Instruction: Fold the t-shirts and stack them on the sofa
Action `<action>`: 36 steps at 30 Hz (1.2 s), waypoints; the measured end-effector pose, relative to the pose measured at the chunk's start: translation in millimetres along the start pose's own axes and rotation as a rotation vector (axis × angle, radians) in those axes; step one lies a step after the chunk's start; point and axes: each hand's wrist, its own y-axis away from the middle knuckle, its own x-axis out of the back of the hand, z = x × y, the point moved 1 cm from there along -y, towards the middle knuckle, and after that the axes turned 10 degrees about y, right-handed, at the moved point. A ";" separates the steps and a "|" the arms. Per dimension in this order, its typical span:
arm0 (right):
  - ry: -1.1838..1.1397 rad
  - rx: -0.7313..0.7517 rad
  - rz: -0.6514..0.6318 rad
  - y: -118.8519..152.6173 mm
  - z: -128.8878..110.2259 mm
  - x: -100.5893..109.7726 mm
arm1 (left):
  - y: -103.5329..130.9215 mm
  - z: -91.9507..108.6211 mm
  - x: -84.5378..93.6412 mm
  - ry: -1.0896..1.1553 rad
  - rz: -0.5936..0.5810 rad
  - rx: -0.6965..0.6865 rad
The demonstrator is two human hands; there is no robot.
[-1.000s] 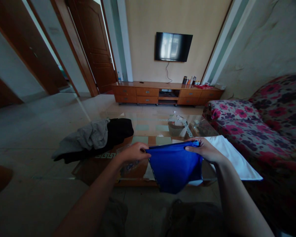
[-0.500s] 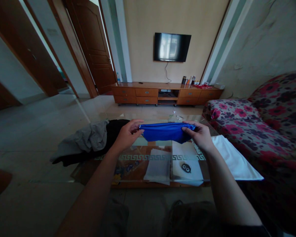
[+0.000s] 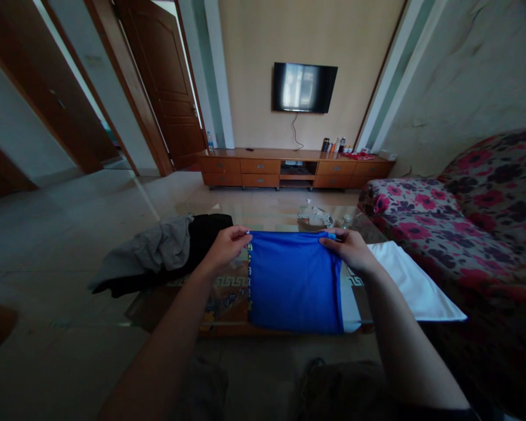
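Observation:
A blue piece of folded clothing spreads in a near-square in front of me, with a patterned strip down its left edge. My left hand pinches its far left corner between thumb and fingers. At the far right corner, my right hand grips the cloth the same way. The top edge is stretched straight between both hands, and the lower part reaches toward the near edge of the glass table. I cannot tell how much of the cloth rests on the glass.
Grey and black clothes lie heaped on the table's left. A folded white cloth is at the right, beside the floral sofa. Crumpled clear plastic sits toward the far side. A low wooden cabinet stands beyond, under a television.
The blue cloth was bunched in a narrow, raised band; now it hangs down and spreads flat toward me. Both hands have lowered slightly, still holding its corners.

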 end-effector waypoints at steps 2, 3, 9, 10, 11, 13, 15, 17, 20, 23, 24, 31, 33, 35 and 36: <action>-0.002 0.088 0.154 -6.1 0.3 -3.1 | -2.5 5.6 -4.4 -0.003 0.078 -0.162; 0.006 0.142 0.203 -8.4 -0.5 -2.9 | -2.9 9.2 -5.4 -0.017 0.106 -0.242; 0.264 0.355 0.239 -5.6 30.8 -5.7 | 13.4 -9.8 0.8 -0.434 0.039 -0.513; 0.319 0.340 0.218 -1.7 45.4 -9.9 | 18.8 -23.1 2.0 -0.511 -0.018 -0.518; 0.373 0.314 0.189 3.2 61.7 -14.8 | 24.8 -38.1 2.6 -0.577 -0.085 -0.515; 0.501 0.260 0.045 14.8 95.2 -26.2 | 37.8 -69.3 1.6 -0.704 -0.257 -0.449; 0.591 0.228 -0.140 26.9 123.1 -35.3 | 51.1 -95.7 -1.6 -0.811 -0.410 -0.367; 0.661 0.211 -0.247 36.5 140.4 -38.6 | 63.1 -112.6 -5.9 -0.879 -0.523 -0.326; 0.745 0.213 -0.317 44.4 146.3 -35.7 | 76.6 -120.8 -10.3 -0.963 -0.620 -0.349; 0.808 0.179 -0.424 46.9 138.9 -32.8 | 83.7 -116.7 -12.5 -1.012 -0.676 -0.389; 0.827 0.159 -0.464 46.9 135.3 -32.8 | 84.8 -114.0 -14.3 -1.010 -0.675 -0.393; 0.900 0.069 -0.511 43.0 117.3 -40.8 | 83.2 -99.5 -61.2 -0.919 -0.559 -0.419; 0.964 0.062 -0.505 43.6 118.4 -40.5 | 82.9 -100.4 -77.2 -0.960 -0.592 -0.426; 0.995 0.044 -0.519 44.6 120.7 -36.5 | 82.3 -101.8 -89.9 -1.011 -0.618 -0.434; 0.991 0.038 -0.522 44.8 121.6 -33.1 | 81.9 -102.3 -95.2 -1.031 -0.622 -0.440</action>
